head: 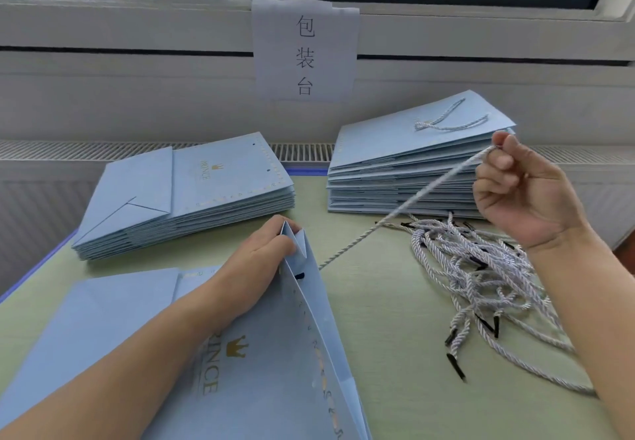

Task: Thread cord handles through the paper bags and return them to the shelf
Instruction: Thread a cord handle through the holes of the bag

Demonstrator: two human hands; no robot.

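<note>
The left hand (264, 250) grips the folded top edge of a light blue paper bag (275, 353) lying near on the green desk (378, 319), fingers curled round its raised gusset. A white twisted cord (412, 204) runs taut from a hole near that top edge, just right of the left hand, up and to the right to the right hand (519, 189), which is raised above the desk and pinches the cord's end between thumb and fingertips. Under the right hand lies a tangled heap of loose cords (481, 274) with black tips. Far left sits 1 stack of flat bags (192, 195); far right another stack (412, 164), its top bag already carrying a cord handle.
</note>
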